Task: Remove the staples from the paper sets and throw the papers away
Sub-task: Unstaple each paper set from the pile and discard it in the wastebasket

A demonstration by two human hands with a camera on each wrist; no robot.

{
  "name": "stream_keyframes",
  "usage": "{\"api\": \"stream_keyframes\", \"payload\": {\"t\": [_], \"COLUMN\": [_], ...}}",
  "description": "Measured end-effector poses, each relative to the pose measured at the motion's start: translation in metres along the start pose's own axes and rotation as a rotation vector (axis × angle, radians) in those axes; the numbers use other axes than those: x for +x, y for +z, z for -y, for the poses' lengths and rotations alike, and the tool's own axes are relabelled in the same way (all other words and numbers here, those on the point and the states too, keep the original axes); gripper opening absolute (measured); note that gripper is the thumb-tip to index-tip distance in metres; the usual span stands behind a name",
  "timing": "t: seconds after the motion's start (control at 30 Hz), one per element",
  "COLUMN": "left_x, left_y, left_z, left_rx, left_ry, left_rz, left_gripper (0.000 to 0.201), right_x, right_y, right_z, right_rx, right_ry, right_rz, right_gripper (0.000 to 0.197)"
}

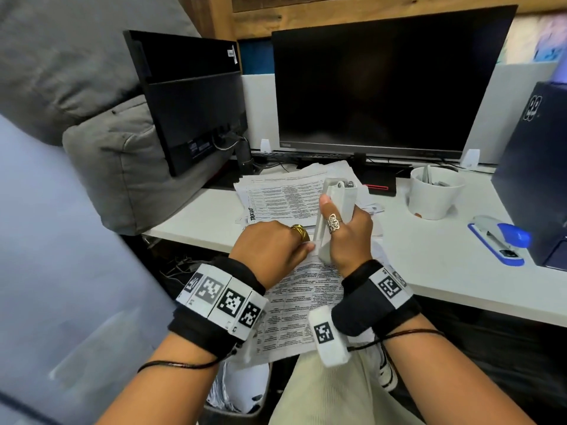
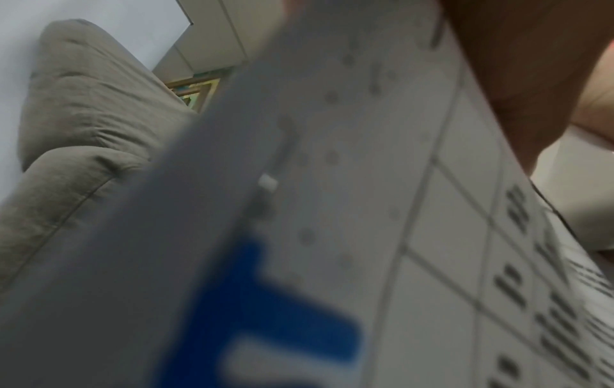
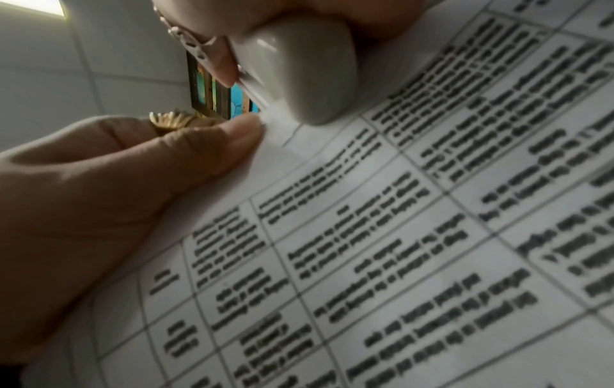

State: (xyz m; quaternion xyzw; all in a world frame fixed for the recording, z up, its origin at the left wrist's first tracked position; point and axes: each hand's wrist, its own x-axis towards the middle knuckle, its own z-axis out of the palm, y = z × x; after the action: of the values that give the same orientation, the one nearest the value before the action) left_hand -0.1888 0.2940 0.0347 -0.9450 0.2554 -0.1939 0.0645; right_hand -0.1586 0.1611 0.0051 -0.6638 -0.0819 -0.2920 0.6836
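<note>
Paper set (image 1: 294, 305) hangs off the worktop (image 1: 429, 259) edge; your left hand (image 1: 270, 250) pinches its corner, your right hand (image 1: 349, 231) grips the white staple remover (image 1: 334, 210) touching that corner.

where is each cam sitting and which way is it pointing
Head: on the head, facing forward and down at the desk; shows the left hand pinching the paper set and the right hand gripping the white staple remover.
Left wrist: looks up under the paper set; a finger shows.
Right wrist: faces the staple remover at the paper's corner; both hands show.
All share the paper set.
</note>
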Motion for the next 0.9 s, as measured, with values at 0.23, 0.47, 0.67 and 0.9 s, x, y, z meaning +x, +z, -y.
{"api": "stream_keyframes", "payload": {"t": [0.23, 0.47, 0.67, 0.9], "left_x": [0.001, 0.001, 0.002, -0.001], "left_y": [0.005, 0.006, 0.007, 0.029], "left_z": [0.001, -0.001, -0.004, 0.009], "left_rx": [-0.006, -0.038, 0.002, -0.021], "left_ry": [0.031, 0.053, 0.07, 0.016], "left_rz": [0.017, 0.007, 0.006, 0.081], "left_gripper": [0.041, 0.041, 0.039, 0.043], "right_x": [0.009, 0.006, 0.013, 0.079], "right_y": [-0.009, -0.008, -0.01, -0.068], "right_z": [-0.007, -0.005, -0.009, -0.034], "right_rx": [0.058, 0.064, 0.024, -0.043], "right_ry": [0.143, 0.134, 0.185, 0.652], "right_rz": [0.062, 0.003, 0.039, -0.008], "right_gripper": [0.02, 0.026, 0.029, 0.067]}}
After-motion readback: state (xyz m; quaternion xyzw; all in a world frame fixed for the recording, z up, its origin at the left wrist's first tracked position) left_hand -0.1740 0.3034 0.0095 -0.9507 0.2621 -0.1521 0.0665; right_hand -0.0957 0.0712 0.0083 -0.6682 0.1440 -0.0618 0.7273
